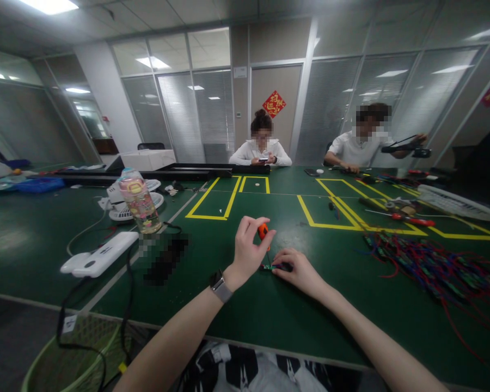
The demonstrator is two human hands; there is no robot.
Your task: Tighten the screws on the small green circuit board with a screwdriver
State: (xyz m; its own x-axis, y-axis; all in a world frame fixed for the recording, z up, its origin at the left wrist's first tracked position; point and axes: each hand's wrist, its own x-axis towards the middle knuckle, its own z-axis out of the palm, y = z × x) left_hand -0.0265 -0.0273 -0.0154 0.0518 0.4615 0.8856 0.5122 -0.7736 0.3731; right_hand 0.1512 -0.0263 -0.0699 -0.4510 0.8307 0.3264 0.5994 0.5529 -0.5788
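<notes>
My left hand (250,245), with a watch at its wrist, is closed on an orange and black screwdriver (263,231) held nearly upright. Its thin shaft points down to a small green circuit board (267,267) on the green table; whether the tip touches a screw is too small to tell. My right hand (296,272) lies low on the table, its fingers pinching the right end of the board. Part of the board is hidden under those fingers.
A heap of wired circuit boards (441,267) spreads on the right, near a red-handled screwdriver (412,219). Yellow tape (206,217) marks the table. On the left stand a drink bottle (139,201) and a white device (106,253). Two people sit across the table. A green basket (77,354) stands below.
</notes>
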